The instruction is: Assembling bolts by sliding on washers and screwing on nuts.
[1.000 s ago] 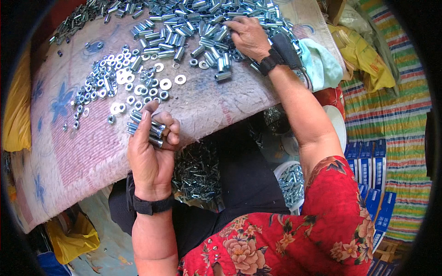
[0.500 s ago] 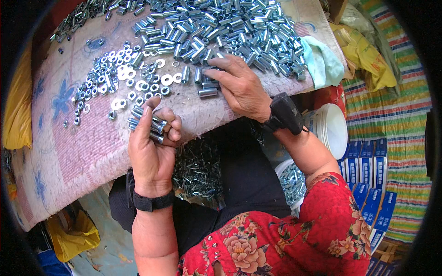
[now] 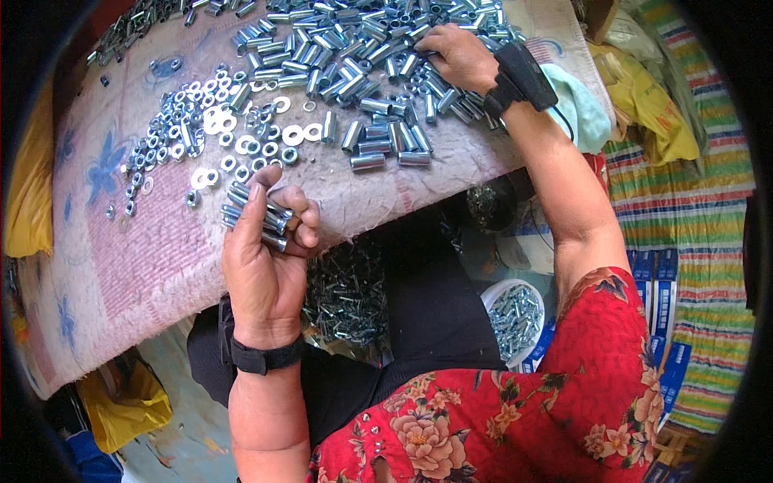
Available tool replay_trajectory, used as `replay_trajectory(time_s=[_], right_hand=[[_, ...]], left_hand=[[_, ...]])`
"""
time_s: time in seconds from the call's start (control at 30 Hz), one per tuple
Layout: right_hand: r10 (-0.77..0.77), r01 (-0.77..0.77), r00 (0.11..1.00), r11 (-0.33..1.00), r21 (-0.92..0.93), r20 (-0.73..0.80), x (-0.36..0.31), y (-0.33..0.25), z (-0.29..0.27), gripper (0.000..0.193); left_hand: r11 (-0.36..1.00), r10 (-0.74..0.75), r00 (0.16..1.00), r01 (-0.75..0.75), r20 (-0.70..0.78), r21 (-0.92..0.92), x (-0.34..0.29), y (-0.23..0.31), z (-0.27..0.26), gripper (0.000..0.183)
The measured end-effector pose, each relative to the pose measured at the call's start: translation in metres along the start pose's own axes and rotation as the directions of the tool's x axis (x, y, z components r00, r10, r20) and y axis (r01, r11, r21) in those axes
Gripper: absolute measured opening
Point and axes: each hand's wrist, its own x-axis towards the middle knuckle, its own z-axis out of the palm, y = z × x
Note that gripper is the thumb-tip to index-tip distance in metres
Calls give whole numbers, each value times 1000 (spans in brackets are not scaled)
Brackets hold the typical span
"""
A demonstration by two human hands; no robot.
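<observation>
While left fingers (image 3: pixel 307 216) clasp threaded bolts (image 3: pixel 278 215), tubes (image 3: pixel 374 147) gleam.

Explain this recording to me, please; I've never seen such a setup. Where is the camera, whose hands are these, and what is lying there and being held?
There is no machine: a person works with two bare hands. A wide fisheye camera on the person's head looks down, so straight edges bend; the picture's left is the person's left.

A patterned cloth covers the work surface. On it lie a large pile of metal sleeves and a scatter of nuts and washers.

The left hand holds several threaded bolts. The right hand is at the sleeve pile; whether it grips anything is not clear.
</observation>
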Motion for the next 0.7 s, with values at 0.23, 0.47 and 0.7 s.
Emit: replay_trajectory(time_s=[0.23,0.47,0.7], right_hand=[[-32,11,962,997,77,273,10,3,-14,23],[-177,166,952,984,65,249,0,16,-6,22],[118,-118,993,978,171,9,-1,-12,-36,12]], left_hand=[[1000,5,1000,-5,26,-16,0,0,-3,30],[1000,-2,998,2,-63,-5,-1,0,4,29],[999,15,998,-12,-69,45,-2,-1,3,28]])
